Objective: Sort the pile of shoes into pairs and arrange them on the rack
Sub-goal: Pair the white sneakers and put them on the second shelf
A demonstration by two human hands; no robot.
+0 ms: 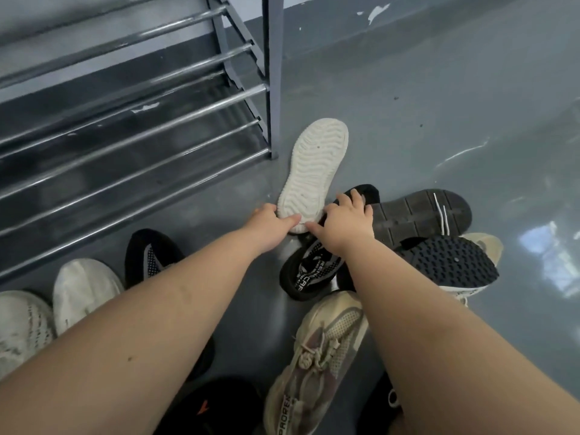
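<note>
Both hands, left (272, 218) and right (342, 219), grip one upturned white shoe (314, 171) at its heel; nine shoes lie around.

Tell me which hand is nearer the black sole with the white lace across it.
Right. The right hand lies beside the black sole, at its left end; the left hand is further left, beyond the white sole.
</note>
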